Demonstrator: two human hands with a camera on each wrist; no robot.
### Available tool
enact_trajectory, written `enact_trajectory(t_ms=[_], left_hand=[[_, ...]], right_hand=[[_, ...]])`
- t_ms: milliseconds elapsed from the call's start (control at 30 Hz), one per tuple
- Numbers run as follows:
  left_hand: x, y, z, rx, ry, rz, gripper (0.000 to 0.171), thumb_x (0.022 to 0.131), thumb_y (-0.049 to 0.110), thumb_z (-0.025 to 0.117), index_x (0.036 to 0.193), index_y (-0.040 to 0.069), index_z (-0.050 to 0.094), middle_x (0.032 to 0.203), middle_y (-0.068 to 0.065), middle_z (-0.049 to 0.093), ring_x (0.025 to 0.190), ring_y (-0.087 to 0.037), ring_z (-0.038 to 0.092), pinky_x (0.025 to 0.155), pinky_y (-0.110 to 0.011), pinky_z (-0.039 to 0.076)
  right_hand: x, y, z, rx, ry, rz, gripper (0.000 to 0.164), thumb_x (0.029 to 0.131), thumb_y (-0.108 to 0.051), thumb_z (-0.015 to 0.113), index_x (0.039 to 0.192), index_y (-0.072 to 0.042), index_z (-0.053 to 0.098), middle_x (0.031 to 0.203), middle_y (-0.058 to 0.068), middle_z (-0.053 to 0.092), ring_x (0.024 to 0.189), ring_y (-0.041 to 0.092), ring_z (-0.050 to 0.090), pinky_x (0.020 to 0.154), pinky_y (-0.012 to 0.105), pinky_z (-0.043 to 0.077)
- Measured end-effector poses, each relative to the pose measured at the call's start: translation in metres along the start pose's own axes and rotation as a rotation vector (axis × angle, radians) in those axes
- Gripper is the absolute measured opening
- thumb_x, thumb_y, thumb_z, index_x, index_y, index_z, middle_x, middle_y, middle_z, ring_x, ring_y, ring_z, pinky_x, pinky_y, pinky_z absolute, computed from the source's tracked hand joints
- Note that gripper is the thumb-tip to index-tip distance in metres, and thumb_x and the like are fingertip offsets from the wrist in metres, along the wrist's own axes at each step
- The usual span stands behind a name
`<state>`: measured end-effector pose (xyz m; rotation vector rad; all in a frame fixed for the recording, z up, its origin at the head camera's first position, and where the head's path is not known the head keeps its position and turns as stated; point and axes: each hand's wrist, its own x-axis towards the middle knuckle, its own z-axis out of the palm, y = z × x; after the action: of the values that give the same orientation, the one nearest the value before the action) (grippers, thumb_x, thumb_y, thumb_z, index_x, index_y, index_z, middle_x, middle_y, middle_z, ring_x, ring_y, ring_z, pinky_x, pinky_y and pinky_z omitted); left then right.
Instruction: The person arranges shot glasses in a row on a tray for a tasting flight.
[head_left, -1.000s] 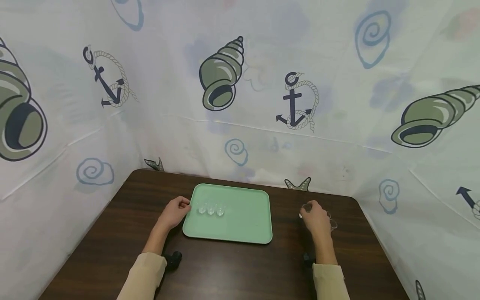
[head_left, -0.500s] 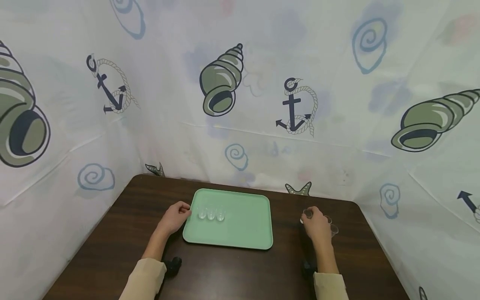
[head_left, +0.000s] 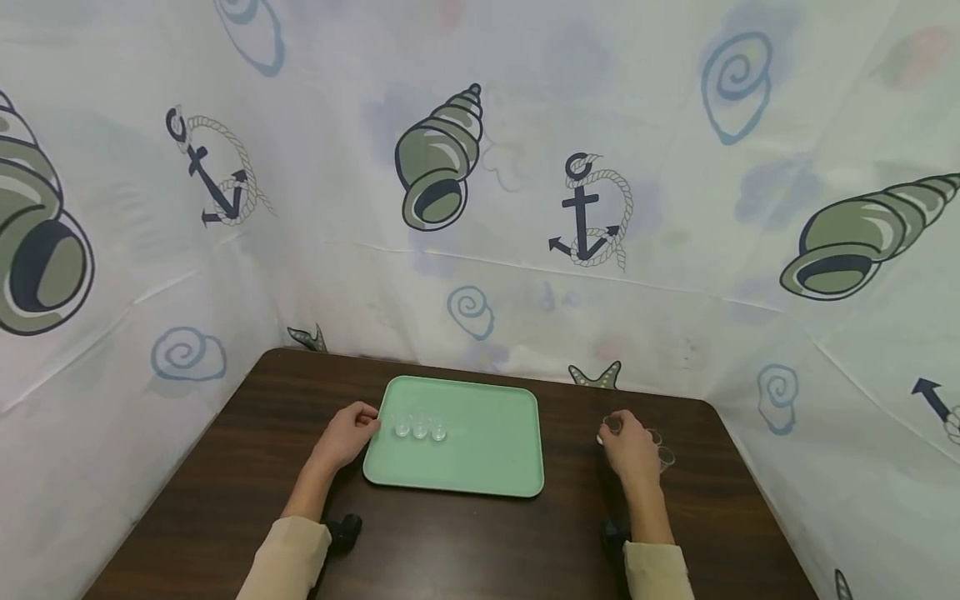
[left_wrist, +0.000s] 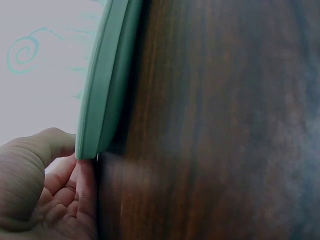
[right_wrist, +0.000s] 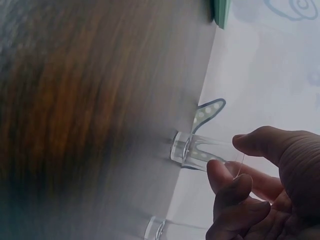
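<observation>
My left hand (head_left: 347, 435) is at the left edge of a pale green tray (head_left: 491, 442). In the left wrist view its thumb lies on the tray's rim (left_wrist: 100, 95) and its fingers are at the underside, pinching the edge. Three small clear shot glasses (head_left: 420, 429) stand in a row on the tray's left part. To the right of the tray, my right hand (head_left: 632, 450) pinches a clear shot glass (right_wrist: 200, 150) near its rim between thumb and fingers. The glass is upright, its thick base at the tabletop; whether it touches is hard to tell.
More clear glasses (head_left: 666, 457) stand on the table just right of my right hand, partly hidden by it. One glass (right_wrist: 157, 229) shows low in the right wrist view. The dark wooden table (head_left: 442, 542) meets a patterned cloth wall (head_left: 517, 308) behind.
The head view has tilted slightly, shifting the whole scene down. Both hands, the tray and the glasses keep their places relative to one another.
</observation>
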<state>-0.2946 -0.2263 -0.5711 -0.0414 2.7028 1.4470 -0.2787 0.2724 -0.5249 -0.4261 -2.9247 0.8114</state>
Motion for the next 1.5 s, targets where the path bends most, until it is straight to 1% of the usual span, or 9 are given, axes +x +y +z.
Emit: enact_trajectory(t_ms=[100, 300, 467, 567, 700, 933, 1100, 1300, 1500], left_hand=[[0.0, 0.0, -0.001, -0.001, -0.003, 0.005, 0.028, 0.101, 0.022, 0.057, 0.122, 0.003, 0.06, 0.111, -0.012, 0.063, 0.099, -0.025, 0.061, 0.081, -0.041, 0.051], [0.0, 0.001, -0.001, -0.008, 0.003, 0.008, 0.028, 0.101, 0.021, 0.058, 0.121, 0.003, 0.061, 0.109, -0.011, 0.063, 0.097, -0.024, 0.061, 0.081, -0.041, 0.051], [0.0, 0.001, -0.001, -0.004, 0.006, 0.017, 0.028, 0.101, 0.02, 0.058, 0.121, 0.002, 0.061, 0.109, -0.012, 0.063, 0.097, -0.024, 0.061, 0.081, -0.042, 0.051], [0.0, 0.001, -0.001, -0.006, 0.008, 0.018, 0.027, 0.101, 0.02, 0.058, 0.121, 0.002, 0.061, 0.108, -0.012, 0.063, 0.096, -0.024, 0.061, 0.081, -0.041, 0.051], [-0.001, 0.0, -0.001, -0.004, 0.009, 0.017, 0.027, 0.101, 0.02, 0.058, 0.121, 0.002, 0.061, 0.108, -0.011, 0.063, 0.096, -0.023, 0.061, 0.081, -0.041, 0.051], [-0.001, 0.002, -0.002, -0.01, 0.011, 0.023, 0.027, 0.101, 0.02, 0.058, 0.121, 0.001, 0.061, 0.109, -0.012, 0.063, 0.097, -0.025, 0.061, 0.082, -0.043, 0.051], [-0.001, 0.0, -0.001, -0.009, 0.008, 0.018, 0.027, 0.101, 0.021, 0.058, 0.121, 0.002, 0.061, 0.109, -0.012, 0.063, 0.097, -0.024, 0.061, 0.081, -0.042, 0.051], [0.0, -0.001, 0.0, -0.007, 0.013, 0.024, 0.027, 0.101, 0.021, 0.058, 0.121, 0.002, 0.061, 0.109, -0.012, 0.063, 0.098, -0.025, 0.061, 0.082, -0.043, 0.051], [-0.001, -0.001, -0.001, -0.019, 0.002, 0.034, 0.028, 0.102, 0.021, 0.057, 0.122, 0.002, 0.06, 0.111, -0.013, 0.062, 0.099, -0.026, 0.061, 0.082, -0.043, 0.051]], right_hand=[[0.001, 0.0, 0.001, -0.006, 0.006, 0.002, 0.046, 0.097, -0.035, 0.058, 0.135, -0.01, 0.053, 0.119, 0.019, 0.067, 0.093, 0.038, 0.066, 0.067, 0.051, 0.049], [0.001, 0.0, 0.002, -0.009, 0.017, -0.02, 0.046, 0.097, -0.034, 0.058, 0.134, -0.007, 0.054, 0.118, 0.021, 0.067, 0.09, 0.037, 0.066, 0.067, 0.051, 0.049], [0.001, -0.002, 0.004, 0.008, 0.03, -0.024, 0.046, 0.096, -0.036, 0.059, 0.133, -0.008, 0.054, 0.119, 0.02, 0.066, 0.089, 0.036, 0.065, 0.068, 0.051, 0.049], [0.001, -0.004, 0.004, 0.029, 0.036, -0.024, 0.047, 0.096, -0.036, 0.06, 0.134, -0.009, 0.054, 0.117, 0.019, 0.066, 0.084, 0.033, 0.064, 0.065, 0.047, 0.049], [-0.001, -0.008, 0.003, 0.052, 0.044, -0.023, 0.047, 0.095, -0.037, 0.061, 0.134, -0.01, 0.055, 0.111, 0.016, 0.067, 0.08, 0.029, 0.063, 0.06, 0.042, 0.047], [-0.005, -0.013, 0.003, 0.093, 0.067, -0.033, 0.046, 0.095, -0.036, 0.061, 0.132, -0.009, 0.056, 0.106, 0.015, 0.069, 0.081, 0.028, 0.063, 0.06, 0.039, 0.045], [-0.009, -0.018, 0.005, 0.114, 0.075, -0.04, 0.045, 0.095, -0.036, 0.06, 0.132, -0.01, 0.056, 0.102, 0.013, 0.069, 0.075, 0.026, 0.062, 0.058, 0.037, 0.043], [-0.014, -0.026, 0.008, 0.14, 0.073, -0.077, 0.045, 0.096, -0.038, 0.06, 0.133, -0.012, 0.057, 0.1, 0.009, 0.07, 0.076, 0.023, 0.063, 0.058, 0.036, 0.044], [-0.022, -0.04, 0.012, 0.18, 0.084, -0.076, 0.041, 0.096, -0.039, 0.061, 0.13, -0.016, 0.058, 0.093, 0.007, 0.067, 0.064, 0.021, 0.058, 0.05, 0.034, 0.042]])
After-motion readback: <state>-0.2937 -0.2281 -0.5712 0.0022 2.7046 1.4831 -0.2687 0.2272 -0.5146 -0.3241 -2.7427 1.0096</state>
